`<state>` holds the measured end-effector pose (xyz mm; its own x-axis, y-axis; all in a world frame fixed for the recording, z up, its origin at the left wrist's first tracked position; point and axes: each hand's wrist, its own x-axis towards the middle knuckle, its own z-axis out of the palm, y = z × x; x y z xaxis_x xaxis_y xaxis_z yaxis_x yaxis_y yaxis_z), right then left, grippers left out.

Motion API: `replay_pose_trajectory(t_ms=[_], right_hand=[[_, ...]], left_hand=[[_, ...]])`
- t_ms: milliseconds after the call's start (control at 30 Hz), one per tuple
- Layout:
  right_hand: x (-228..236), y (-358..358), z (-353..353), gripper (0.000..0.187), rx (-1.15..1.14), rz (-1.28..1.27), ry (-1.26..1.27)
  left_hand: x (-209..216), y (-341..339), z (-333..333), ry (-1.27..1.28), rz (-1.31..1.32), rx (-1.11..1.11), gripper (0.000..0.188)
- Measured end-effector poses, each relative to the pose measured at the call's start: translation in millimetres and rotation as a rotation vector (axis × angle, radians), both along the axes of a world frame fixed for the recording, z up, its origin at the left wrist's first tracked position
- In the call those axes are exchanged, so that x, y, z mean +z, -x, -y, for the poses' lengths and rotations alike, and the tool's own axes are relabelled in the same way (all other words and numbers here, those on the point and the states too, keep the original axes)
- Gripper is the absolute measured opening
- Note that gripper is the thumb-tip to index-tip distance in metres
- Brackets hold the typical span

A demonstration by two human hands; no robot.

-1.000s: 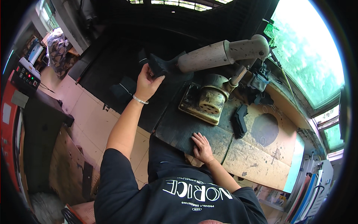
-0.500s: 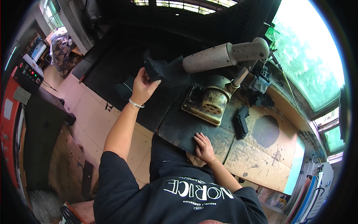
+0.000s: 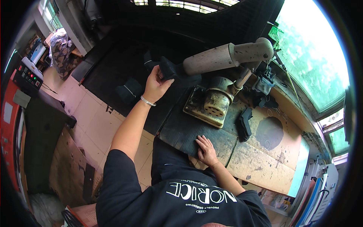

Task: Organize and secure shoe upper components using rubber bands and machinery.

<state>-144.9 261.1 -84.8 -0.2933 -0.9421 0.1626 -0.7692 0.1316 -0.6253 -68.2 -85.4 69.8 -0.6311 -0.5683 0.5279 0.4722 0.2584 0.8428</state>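
My left hand [image 3: 157, 85] is closed round a stack of black fabric-like pieces [image 3: 167, 68], raised above the dark tabletop [image 3: 109, 56]. Its thumb presses the near side of the stack; most of the fingers are hidden behind it. Close to that hand lies a dark bundle [image 3: 130, 90] with a pale band round it, and another banded dark piece [image 3: 148, 59] shows just beyond. My right hand [image 3: 207, 150] lies flat at the table's near edge, fingers stretched out, holding nothing. In front of it stands a stained, cream-coloured machine [image 3: 216, 102] on a flat base.
A thick grey cylindrical arm [image 3: 211, 59] reaches over the table beside the held stack. Right of the machine, a dark stack [image 3: 245, 125] lies on stained cardboard [image 3: 264, 162] with several loose bands. A red machine with a control panel [image 3: 29, 75] stands at far left.
My left hand has shifted to the right with the black stack, which has turned in the grip. More of the banded bundle behind it now shows. My right hand stays put.
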Motion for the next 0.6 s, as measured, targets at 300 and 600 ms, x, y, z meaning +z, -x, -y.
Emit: replay_pose_trajectory(t_ms=[300, 600], right_hand=[[2.2, -1.0, -0.5, 0.054, -0.002, 0.006, -0.005], [0.6, -0.2, 0.0, 0.054, -0.006, 0.008, 0.014]], left_hand=[[-8.9, 27.7, 2.0, -0.018, -0.032, -0.068, 0.048], [-6.8, 24.6, 4.2, -0.011, 0.007, -0.054, 0.045]])
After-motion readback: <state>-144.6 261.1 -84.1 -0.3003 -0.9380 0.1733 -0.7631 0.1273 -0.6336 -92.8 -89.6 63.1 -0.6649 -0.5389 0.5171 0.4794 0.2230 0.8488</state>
